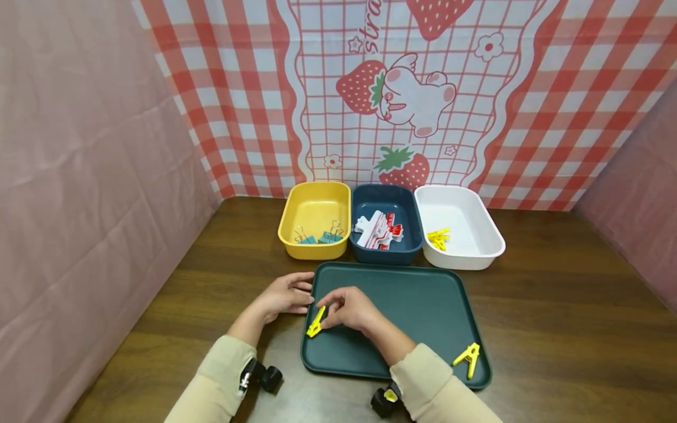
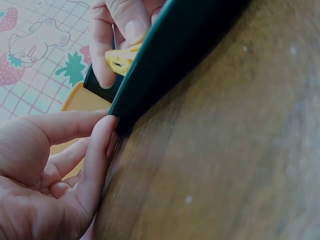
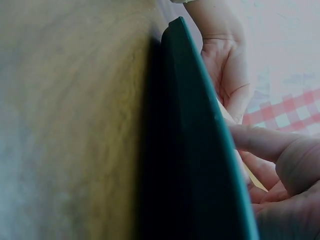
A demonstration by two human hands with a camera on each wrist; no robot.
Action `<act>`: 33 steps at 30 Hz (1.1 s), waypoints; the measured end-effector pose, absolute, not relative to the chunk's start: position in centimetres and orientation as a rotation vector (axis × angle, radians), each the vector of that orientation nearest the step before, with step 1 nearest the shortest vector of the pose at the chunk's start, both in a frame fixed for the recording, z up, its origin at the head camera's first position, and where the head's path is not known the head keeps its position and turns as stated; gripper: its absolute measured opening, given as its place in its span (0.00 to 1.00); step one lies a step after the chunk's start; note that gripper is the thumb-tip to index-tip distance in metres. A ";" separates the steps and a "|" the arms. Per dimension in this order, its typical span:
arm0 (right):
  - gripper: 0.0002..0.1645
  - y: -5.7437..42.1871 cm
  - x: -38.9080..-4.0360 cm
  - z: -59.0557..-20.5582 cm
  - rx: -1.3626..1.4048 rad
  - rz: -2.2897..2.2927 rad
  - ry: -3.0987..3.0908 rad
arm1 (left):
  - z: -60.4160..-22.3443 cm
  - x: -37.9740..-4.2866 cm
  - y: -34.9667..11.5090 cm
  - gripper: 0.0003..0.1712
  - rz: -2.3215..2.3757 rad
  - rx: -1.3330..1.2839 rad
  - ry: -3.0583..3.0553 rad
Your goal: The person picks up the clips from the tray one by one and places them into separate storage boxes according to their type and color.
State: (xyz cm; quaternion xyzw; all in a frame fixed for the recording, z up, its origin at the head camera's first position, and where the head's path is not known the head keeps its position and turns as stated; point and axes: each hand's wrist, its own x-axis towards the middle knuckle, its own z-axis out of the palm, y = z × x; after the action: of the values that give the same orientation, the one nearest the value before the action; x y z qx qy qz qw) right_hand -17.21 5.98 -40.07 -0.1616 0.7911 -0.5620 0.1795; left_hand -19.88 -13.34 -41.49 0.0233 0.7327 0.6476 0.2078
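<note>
A yellow clothespin [image 1: 316, 323] is at the left end of the dark green tray [image 1: 402, 311]. My right hand [image 1: 346, 308] pinches it between thumb and fingers; the left wrist view shows the clothespin [image 2: 120, 61] there too. At the tray's left rim, my left hand [image 1: 285, 295] touches the edge with extended, relaxed fingers. A second yellow clothespin [image 1: 468, 359] lies in the tray's near right corner. In the right wrist view the tray side [image 3: 200, 130] hides the clothespin, and parts of both hands show behind it.
Behind the tray, three bins stand side by side. The yellow bin [image 1: 296, 251] contains teal binder clips [image 1: 329, 237], the dark blue bin [image 1: 383, 257] white and red clips [image 1: 378, 230], and the white bin [image 1: 465, 261] several yellow clothespins [image 1: 438, 238]. A checked curtain [image 1: 248, 117] hangs behind.
</note>
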 end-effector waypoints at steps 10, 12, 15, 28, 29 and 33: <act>0.07 6.5 -16.9 -39.8 -0.337 -1.695 2.118 | -41.5 -19.9 -13.3 0.33 1.803 0.047 2.051; 0.05 6.7 -16.9 -39.9 -0.309 -1.694 2.107 | -41.6 -20.0 -13.4 0.33 1.803 0.047 2.050; 0.05 7.1 -17.0 -40.0 -0.276 -1.704 2.077 | -41.6 -20.0 -13.3 0.33 1.803 0.047 2.050; 0.11 8.9 -17.9 -39.9 -0.150 -1.865 1.948 | -41.7 -20.0 -13.2 0.33 1.819 0.055 2.049; 0.11 9.1 -17.9 -39.9 -0.140 -1.870 1.951 | -41.7 -20.0 -13.1 0.33 1.818 0.052 2.051; 0.12 9.6 -18.1 -39.6 -0.118 -1.891 1.959 | -41.6 -19.9 -13.1 0.33 1.813 0.044 2.052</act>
State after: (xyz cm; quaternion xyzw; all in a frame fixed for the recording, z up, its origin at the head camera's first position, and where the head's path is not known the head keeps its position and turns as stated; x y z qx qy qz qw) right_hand -18.08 9.61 -39.65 -0.0423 0.7033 -0.6789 0.2068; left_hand -19.95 -13.13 -41.61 0.0158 0.7341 0.6487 0.2000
